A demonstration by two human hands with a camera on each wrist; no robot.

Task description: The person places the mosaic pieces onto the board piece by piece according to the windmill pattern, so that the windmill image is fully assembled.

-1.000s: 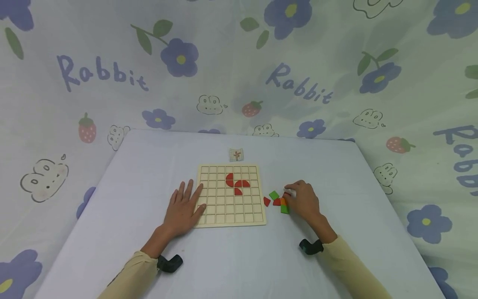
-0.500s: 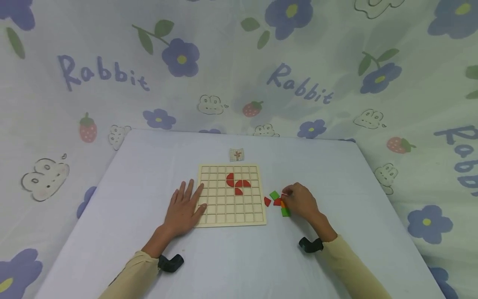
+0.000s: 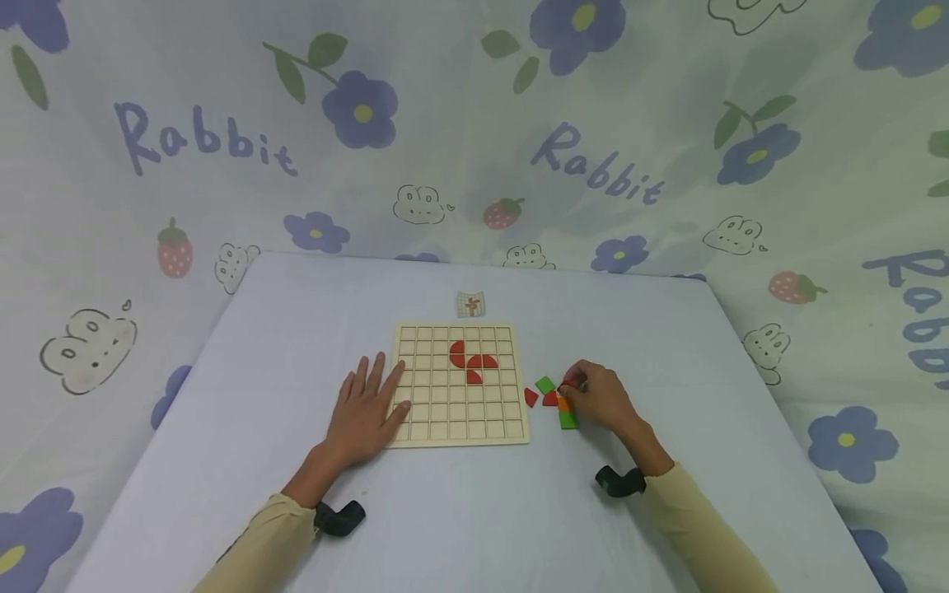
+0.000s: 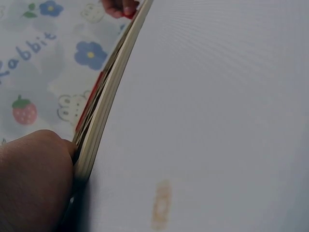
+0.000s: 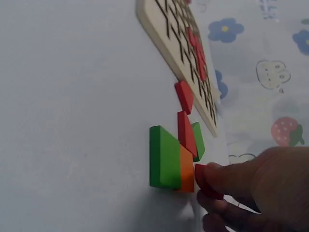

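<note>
My left hand (image 3: pixel 361 417) lies flat with fingers spread over the left edge of a wooden grid board (image 3: pixel 437 416). In the left wrist view the board's side edge (image 4: pixel 107 96) runs past that hand. Several red quarter-round pieces (image 3: pixel 457 354) sit in cells at the board's upper middle. Right of the board, my right hand (image 3: pixel 602 398) pinches a red piece (image 5: pixel 207 181) between thumb and fingers. Close by lie a green block (image 5: pixel 164 159), an orange block (image 5: pixel 186 169), a second green piece (image 3: pixel 545 385) and two loose red pieces, one (image 3: pixel 530 397) near the board.
A small card (image 3: pixel 470 305) printed with a red pinwheel-like pattern on a grid lies behind the board. The white table (image 3: pixel 474 519) ends at a hanging cloth (image 3: pixel 445 123) with flowers and rabbits. Black devices (image 3: pixel 339 519) are strapped at both wrists.
My right hand has stayed by the loose pieces, its fingers drawing together on the red one and shifting slightly. My left hand and the pieces on the board have not moved.
</note>
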